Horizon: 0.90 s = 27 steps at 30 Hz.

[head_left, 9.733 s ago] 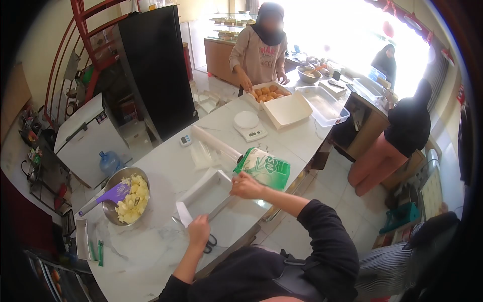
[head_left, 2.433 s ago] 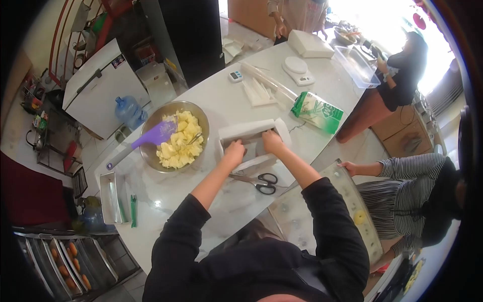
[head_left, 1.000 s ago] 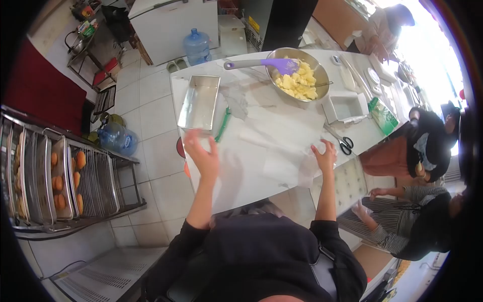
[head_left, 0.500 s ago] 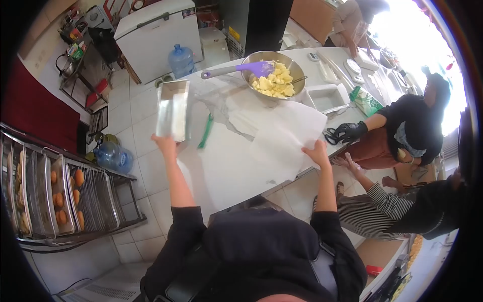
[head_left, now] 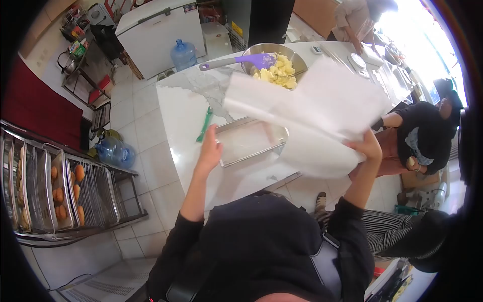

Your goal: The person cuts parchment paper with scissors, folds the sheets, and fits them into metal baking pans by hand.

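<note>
On the marble-look table lies a long metal loaf pan [head_left: 241, 145], its right part covered by white paper. My left hand [head_left: 209, 153] is closed at the pan's left end, the thumb along the rim. Raised above the table is a large sheet of white baking paper [head_left: 337, 100], which my right hand [head_left: 370, 147] pinches by its near right edge. The sheet bends and spreads over part of the pan and in front of the bowl. A slim green tool [head_left: 205, 123], its kind unclear, rests just beyond my left hand.
At the table's far side stands a steel bowl [head_left: 297, 54] of yellow butter-like chunks [head_left: 279, 73], with a purple spatula [head_left: 260, 61] across its rim. Co-workers stand along the right. A rack [head_left: 136, 201] of trays with baked pieces is at left. Water jugs [head_left: 183, 54] stand on the floor.
The pan has moved from the table's left edge to the middle and turned sideways with my left hand. My right hand has lifted the paper off the table, up and to the right.
</note>
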Available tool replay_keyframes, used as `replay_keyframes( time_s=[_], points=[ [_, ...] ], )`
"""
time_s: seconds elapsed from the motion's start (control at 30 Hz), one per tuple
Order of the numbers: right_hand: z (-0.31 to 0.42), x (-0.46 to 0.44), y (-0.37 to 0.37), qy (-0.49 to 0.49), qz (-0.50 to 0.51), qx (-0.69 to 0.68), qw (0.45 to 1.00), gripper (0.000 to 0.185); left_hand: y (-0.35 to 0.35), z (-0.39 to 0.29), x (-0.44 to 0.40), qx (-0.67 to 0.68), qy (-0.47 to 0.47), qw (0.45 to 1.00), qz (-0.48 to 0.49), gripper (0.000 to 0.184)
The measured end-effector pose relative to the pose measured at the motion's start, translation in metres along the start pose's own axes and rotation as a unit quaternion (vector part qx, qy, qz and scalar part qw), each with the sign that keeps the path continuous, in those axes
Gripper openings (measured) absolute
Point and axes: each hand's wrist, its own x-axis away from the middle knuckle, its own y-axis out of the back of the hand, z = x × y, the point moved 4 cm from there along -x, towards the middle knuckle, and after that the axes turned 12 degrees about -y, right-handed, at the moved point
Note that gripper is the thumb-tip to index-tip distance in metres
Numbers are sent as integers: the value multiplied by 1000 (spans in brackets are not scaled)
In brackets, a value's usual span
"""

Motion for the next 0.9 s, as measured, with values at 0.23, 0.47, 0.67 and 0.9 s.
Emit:
replay_keyframes(
  time_s=[0.23, 0.47, 0.67, 0.9],
  points=[
    [-5, -88, -78, 72, 149, 211, 963, 59, -82, 11, -44, 100, -45, 991, 74, 51],
    [-35, -113, -91, -1, 145, 221, 964, 76, -95, 4, -58, 89, -73, 979, 166, 47],
    [-39, -111, -88, -22, 125, 220, 967, 78, -56, 23, -46, 412, 88, 902, 93, 41],
    [-59, -127, -75, -67, 37, 453, 888, 76, 5, -13, -32, 170, 115, 955, -213, 32]
  ],
)
